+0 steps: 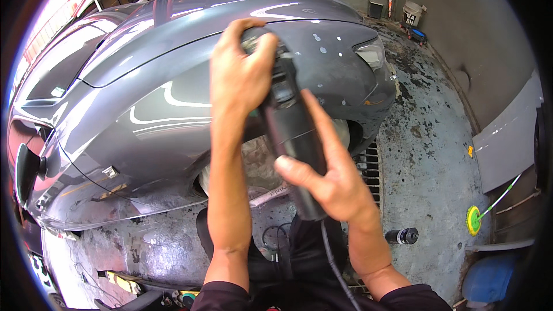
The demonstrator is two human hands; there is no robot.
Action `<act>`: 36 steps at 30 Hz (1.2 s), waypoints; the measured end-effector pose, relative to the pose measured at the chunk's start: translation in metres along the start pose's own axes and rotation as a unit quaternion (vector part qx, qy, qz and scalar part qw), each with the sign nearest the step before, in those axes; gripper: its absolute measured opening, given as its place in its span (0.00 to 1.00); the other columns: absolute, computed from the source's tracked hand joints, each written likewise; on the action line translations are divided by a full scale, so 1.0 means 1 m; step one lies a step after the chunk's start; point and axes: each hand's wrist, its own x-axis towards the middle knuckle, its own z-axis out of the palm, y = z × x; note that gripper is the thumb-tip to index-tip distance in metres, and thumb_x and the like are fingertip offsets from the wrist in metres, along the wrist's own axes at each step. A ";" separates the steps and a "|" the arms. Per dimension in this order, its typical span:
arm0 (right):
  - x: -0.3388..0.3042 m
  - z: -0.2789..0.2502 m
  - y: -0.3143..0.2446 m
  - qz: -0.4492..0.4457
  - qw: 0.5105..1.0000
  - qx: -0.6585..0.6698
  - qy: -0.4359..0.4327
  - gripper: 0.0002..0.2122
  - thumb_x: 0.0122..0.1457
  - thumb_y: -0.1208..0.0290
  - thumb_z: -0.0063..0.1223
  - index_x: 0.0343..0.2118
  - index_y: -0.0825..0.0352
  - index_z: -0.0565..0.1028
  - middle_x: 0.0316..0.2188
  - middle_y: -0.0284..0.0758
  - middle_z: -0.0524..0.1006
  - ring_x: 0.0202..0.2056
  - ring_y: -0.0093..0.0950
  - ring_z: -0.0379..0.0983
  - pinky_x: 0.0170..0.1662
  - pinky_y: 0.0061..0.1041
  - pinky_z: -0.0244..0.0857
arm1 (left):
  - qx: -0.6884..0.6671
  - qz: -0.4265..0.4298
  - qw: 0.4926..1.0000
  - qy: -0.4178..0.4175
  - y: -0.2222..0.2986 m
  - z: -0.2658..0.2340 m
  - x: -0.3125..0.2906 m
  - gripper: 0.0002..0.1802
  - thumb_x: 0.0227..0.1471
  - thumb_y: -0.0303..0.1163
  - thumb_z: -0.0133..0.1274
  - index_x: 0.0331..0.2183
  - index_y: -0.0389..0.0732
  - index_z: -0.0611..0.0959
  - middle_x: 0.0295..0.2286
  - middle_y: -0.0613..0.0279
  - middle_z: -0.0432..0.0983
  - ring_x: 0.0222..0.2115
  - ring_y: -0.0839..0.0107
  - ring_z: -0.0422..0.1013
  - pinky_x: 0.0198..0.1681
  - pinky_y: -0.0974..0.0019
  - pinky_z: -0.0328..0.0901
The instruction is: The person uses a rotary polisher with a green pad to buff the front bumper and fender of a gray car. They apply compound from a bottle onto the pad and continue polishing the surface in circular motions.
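Observation:
Both my hands hold a black corded power polisher (294, 132) up against the front fender of a grey car (184, 98). My left hand (242, 72) is wrapped over the tool's head, its thumb and fingers curled around it. Lower down, my right hand (331, 187) grips the rear of the body, thumb on one side and fingers along the other. The cord (334, 265) hangs from the tool's end down past my legs. The pad's working face is hidden behind the head and my left hand. Pale spots (322, 50) dot the fender near the headlight (371, 55).
A covered wheel (253, 167) sits below my arms. A black bottle (401, 236) lies on the worn floor, near a drain grate (368, 173). Along the right wall are a green mop (474, 220), a grey panel (510, 138) and a blue drum (488, 278). The side mirror (29, 173) juts out at left.

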 end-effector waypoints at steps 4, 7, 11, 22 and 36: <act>-0.004 -0.036 -0.006 0.072 0.996 0.021 0.055 0.44 0.64 0.66 0.64 0.78 0.63 0.50 0.53 0.41 0.74 0.39 0.28 0.78 0.43 0.27 0.76 | 0.038 -0.012 0.999 -0.019 0.016 0.061 0.006 0.28 0.52 0.46 0.59 0.47 0.33 0.86 0.47 0.36 0.82 0.51 0.45 0.78 0.58 0.49 0.69; -0.014 -0.056 -0.005 0.093 0.989 0.019 0.111 0.42 0.65 0.62 0.60 0.78 0.54 0.51 0.46 0.45 0.78 0.28 0.30 0.82 0.28 0.29 0.81 | 0.040 0.006 0.999 -0.034 0.030 0.107 0.004 0.28 0.52 0.46 0.59 0.46 0.33 0.87 0.47 0.39 0.81 0.53 0.46 0.75 0.60 0.47 0.68; -0.030 -0.085 0.022 0.122 0.977 0.066 0.160 0.42 0.60 0.64 0.65 0.74 0.61 0.55 0.46 0.42 0.76 0.30 0.29 0.81 0.31 0.31 0.82 | 0.039 0.056 0.993 -0.091 0.031 0.169 -0.011 0.27 0.52 0.46 0.60 0.45 0.35 0.87 0.46 0.40 0.81 0.52 0.43 0.75 0.59 0.46 0.69; -0.090 -0.057 0.126 0.080 0.971 0.169 0.146 0.28 0.58 0.64 0.68 0.56 0.71 0.67 0.31 0.42 0.81 0.30 0.32 0.81 0.37 0.33 0.80 | 0.005 0.212 0.971 -0.111 0.015 0.164 -0.102 0.21 0.47 0.34 0.62 0.43 0.34 0.83 0.44 0.48 0.77 0.50 0.49 0.72 0.60 0.48 0.64; -0.073 0.027 0.155 0.016 1.000 0.019 0.000 0.47 0.48 0.75 0.75 0.71 0.68 0.59 0.54 0.40 0.77 0.56 0.30 0.76 0.59 0.31 0.70 | 0.066 0.233 0.970 -0.026 -0.025 -0.019 -0.138 0.28 0.44 0.37 0.63 0.49 0.39 0.83 0.49 0.50 0.80 0.56 0.47 0.74 0.66 0.38 0.61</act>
